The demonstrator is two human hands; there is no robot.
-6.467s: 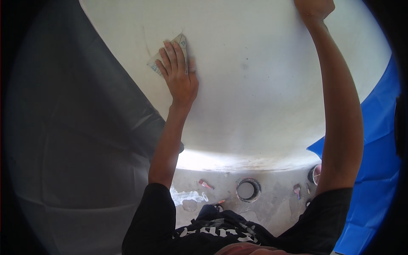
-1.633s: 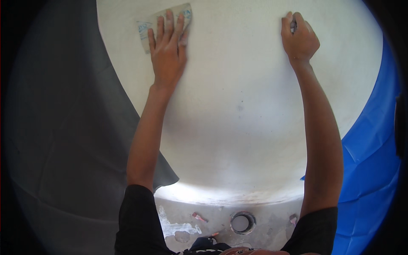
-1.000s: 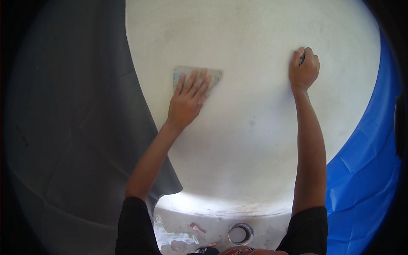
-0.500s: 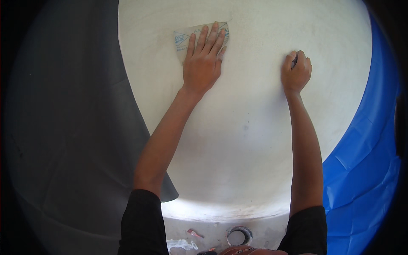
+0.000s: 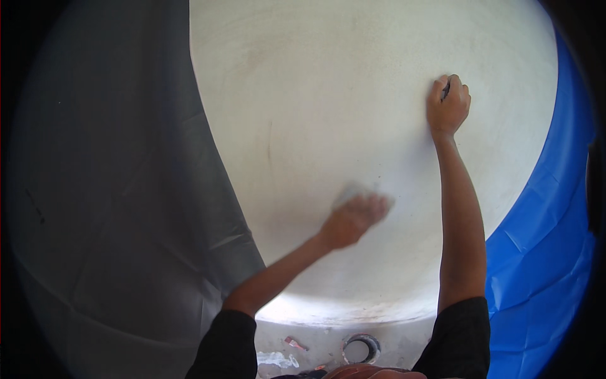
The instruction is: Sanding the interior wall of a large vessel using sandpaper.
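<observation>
A large pale, curved surface [image 5: 328,120] with faint grey smudges fills the middle. Low on it, my left hand [image 5: 353,222] is smeared by motion and bears on a sheet of sandpaper [image 5: 353,191]. The sheet's edges show blurred past the fingers, and the exact finger positions are hard to make out. Farther up and to the right, my right hand [image 5: 451,112] is closed in a fist against the same surface. A small dark thing [image 5: 446,90] shows between its thumb and forefinger, mostly hidden.
Dark grey sheeting [image 5: 126,189] borders the pale surface on the left, and a creased blue tarp [image 5: 536,246] on the right. Below its near edge lie a red-handled brush [image 5: 295,343], a round ring [image 5: 372,344] and a crumpled whitish piece [image 5: 278,360].
My left hand has swept down and to the right with the sandpaper, from the upper left of the surface. The right hand stays closed at nearly the same place.
</observation>
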